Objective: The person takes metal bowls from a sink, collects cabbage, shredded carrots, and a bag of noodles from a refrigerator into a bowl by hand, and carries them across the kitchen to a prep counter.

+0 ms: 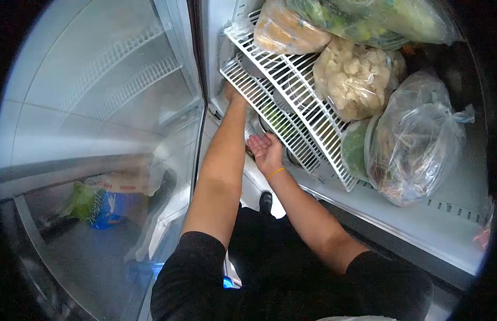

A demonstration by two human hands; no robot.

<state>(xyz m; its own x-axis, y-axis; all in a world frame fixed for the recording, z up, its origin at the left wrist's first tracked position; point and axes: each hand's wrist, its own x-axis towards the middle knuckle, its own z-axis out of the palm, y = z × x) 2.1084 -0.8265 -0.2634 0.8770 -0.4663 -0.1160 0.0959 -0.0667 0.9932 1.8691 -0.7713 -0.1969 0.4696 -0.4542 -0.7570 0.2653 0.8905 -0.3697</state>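
My left hand [233,93] reaches in at the left side of the fridge, beneath the edge of a white wire shelf [243,80]. Its fingers are hidden there, so what they touch does not show. My right hand [266,152] is palm up with its fingers stretched out, just in front of the lower shelf's front edge. Nothing lies in that palm, and a yellow band [275,173] circles the wrist. Under the wire bars, green food [283,124] and round metal containers show only in part.
The glass door [109,123] stands on the left. The upper shelf carries a bag of pale chunks [355,77], an orange-brown bag [286,29], a bag of green vegetables [376,18] and a knotted clear bag [414,144]. Behind the glass are blue and green packets [106,208].
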